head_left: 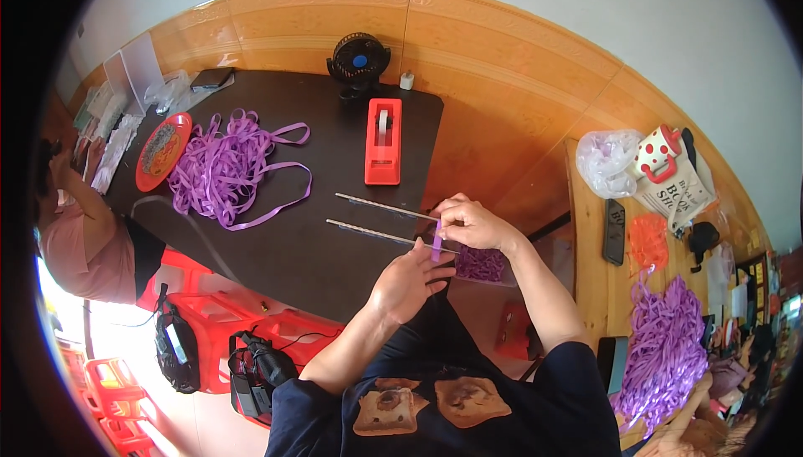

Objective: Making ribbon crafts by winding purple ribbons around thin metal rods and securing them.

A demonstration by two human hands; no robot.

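Head view shows, nearest the body, the left hand point(407, 283) raised at the table's near edge, its fingers curled and pinched on the lower end of a short purple ribbon strip point(437, 242). Just beyond it, the right hand point(473, 224) is closed on the upper end of the same strip, so that the strip is held upright between the two sets of fingertips, touching both. A folding or looping step appears to be in hand; the next move is judged to call for a steady pinch and a small turn of the strip between the fingertips. Beneath the hands, a clear box of purple pieces point(479, 263) is seen. Two thin metal rods point(376, 220) lie side by side on the dark table point(276, 244), their near ends just beside the hands. Farther off stands a red tape dispenser point(383, 142), and to its left a loose pile of purple ribbon point(224, 168) beside a red plate point(161, 152). At the far edge a small black fan point(359, 59) is set.
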